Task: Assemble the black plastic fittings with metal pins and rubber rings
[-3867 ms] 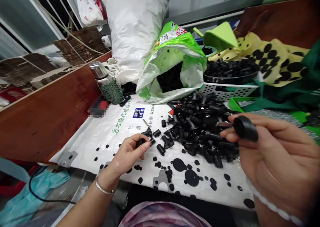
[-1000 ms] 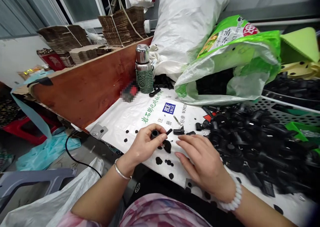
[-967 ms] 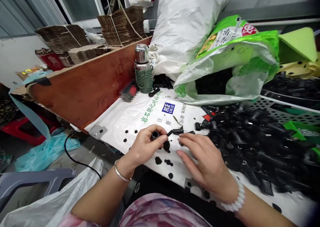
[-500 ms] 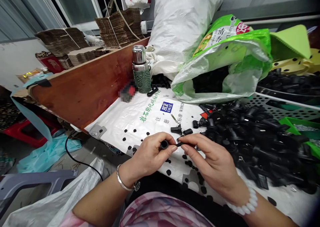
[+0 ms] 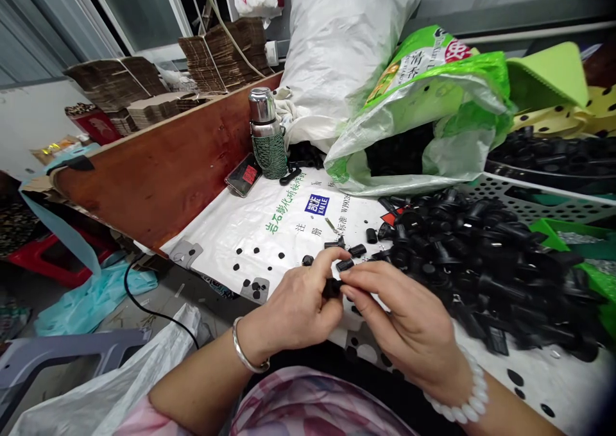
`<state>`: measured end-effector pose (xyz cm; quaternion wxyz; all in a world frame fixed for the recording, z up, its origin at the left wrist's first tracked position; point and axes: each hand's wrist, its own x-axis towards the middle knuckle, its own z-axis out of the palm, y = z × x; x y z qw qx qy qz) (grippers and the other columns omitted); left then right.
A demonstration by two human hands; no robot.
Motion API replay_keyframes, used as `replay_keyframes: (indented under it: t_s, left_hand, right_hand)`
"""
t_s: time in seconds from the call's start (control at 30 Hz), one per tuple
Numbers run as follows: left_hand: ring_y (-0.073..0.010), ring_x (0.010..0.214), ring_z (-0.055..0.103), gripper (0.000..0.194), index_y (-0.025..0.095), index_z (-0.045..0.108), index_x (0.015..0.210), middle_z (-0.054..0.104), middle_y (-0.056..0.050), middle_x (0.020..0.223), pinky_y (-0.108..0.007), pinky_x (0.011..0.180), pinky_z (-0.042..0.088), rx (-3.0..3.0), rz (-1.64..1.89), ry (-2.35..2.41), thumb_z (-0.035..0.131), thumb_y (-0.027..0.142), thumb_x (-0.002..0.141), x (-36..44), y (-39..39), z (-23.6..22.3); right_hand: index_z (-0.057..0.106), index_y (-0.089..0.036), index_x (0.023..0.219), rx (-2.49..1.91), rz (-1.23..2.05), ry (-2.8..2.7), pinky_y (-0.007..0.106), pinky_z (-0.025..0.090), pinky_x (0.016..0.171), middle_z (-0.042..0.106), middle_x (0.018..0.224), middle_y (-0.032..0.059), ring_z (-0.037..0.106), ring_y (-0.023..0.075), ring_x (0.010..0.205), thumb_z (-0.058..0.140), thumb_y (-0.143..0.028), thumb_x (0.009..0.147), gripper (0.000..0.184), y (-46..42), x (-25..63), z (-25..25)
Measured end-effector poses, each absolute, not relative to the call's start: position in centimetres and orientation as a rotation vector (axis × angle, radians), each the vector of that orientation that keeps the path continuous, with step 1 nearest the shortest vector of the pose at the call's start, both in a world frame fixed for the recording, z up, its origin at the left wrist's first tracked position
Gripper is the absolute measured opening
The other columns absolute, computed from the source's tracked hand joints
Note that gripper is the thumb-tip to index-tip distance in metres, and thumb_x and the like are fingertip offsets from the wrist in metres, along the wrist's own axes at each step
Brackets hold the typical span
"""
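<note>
My left hand (image 5: 303, 308) is closed round a short hollow black tube (image 5: 332, 288), of which only the end shows between thumb and forefinger. Thumb and forefinger of my right hand (image 5: 409, 320) are pinched together right at that tube's end, and the small black piece between them is mostly hidden. Just beyond my fingertips lies a loose black cylinder (image 5: 344, 265) on the white sheet (image 5: 240, 231). To the right spreads a large pile of black plastic-looking parts (image 5: 462, 256), some with flared ends.
A steel flask (image 5: 262, 106) in a green knitted cover stands beside a dark flat box (image 5: 243, 175). Behind are an open green-white bag (image 5: 466, 83) of black parts and a perforated white basket (image 5: 543, 199). A brown wooden board (image 5: 168, 160) borders the left side.
Earlier my right hand was raised at the right with a round black part. It then came to my left hand and pinched a small black piece, which is now at the tube's end.
</note>
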<state>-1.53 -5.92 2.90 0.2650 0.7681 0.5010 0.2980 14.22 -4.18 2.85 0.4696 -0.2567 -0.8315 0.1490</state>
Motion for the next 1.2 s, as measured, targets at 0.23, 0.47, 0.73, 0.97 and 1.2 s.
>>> replay_keyframes:
  t_s: [0.23, 0.47, 0.73, 0.97, 1.2]
  left_hand:
    - [-0.0105, 0.055, 0.048, 0.06, 0.019, 0.028, 0.129, 0.055, -0.001, 0.079, -0.023, 0.055, 0.04, 1.92, 0.855, 1.147, 0.043, 0.007, 0.072, -1.3, -6.0, 3.8]
    - [-0.0093, 0.061, 0.049, 0.036, 0.021, 0.033, 0.125, 0.052, -0.003, 0.082, -0.021, 0.056, 0.042, 1.465, 0.957, 0.874, 0.039, 0.028, 0.09, -1.3, -6.0, 3.3]
    - [-0.0043, 0.042, 0.043, 0.029, 0.015, 0.052, 0.088, 0.05, 0.005, 0.053, -0.015, 0.042, 0.037, 1.078, 1.092, 0.893, 0.063, 0.038, 0.076, -0.5, -5.4, 1.6]
    - [-0.0056, 0.043, 0.049, 0.026, 0.014, 0.052, 0.089, 0.055, 0.003, 0.055, -0.018, 0.046, 0.042, 0.964, 1.088, 0.79, 0.064, 0.033, 0.076, 0.2, -5.6, 1.1]
    - [-0.0062, 0.055, 0.054, 0.022, 0.014, 0.052, 0.089, 0.057, 0.001, 0.067, -0.017, 0.055, 0.045, 1.106, 1.148, 0.82, 0.066, 0.025, 0.075, 1.0, -6.2, 1.3]
  right_hand:
    - [0.06, -0.018, 0.093, -0.718, 0.425, -1.964, 0.028, 0.052, 0.069, 0.064, 0.085, 0.0057, 0.061, 0.0157, 0.08, 0.053, -0.01, 0.082, 0.016, -4.1, 14.7, 2.0]
    - [0.06, -0.019, 0.098, -0.798, 0.496, -1.921, 0.024, 0.051, 0.07, 0.064, 0.091, 0.0051, 0.062, 0.0146, 0.082, 0.054, -0.011, 0.083, 0.018, -4.3, 16.1, 1.3]
    - [0.058, -0.015, 0.101, -0.671, 0.143, -2.066, 0.029, 0.051, 0.071, 0.063, 0.089, 0.0086, 0.059, 0.0164, 0.082, 0.053, -0.004, 0.08, 0.024, -4.6, 16.8, 0.7]
    - [0.058, -0.016, 0.099, -0.798, 0.305, -1.944, 0.025, 0.05, 0.068, 0.062, 0.087, 0.0062, 0.06, 0.0146, 0.079, 0.053, -0.008, 0.081, 0.02, -5.0, 17.2, 0.3]
    - [0.06, -0.02, 0.088, -0.917, 0.638, -1.782, 0.021, 0.048, 0.064, 0.061, 0.081, 0.0019, 0.059, 0.0117, 0.073, 0.053, -0.014, 0.084, 0.01, -5.7, 17.7, 0.2]
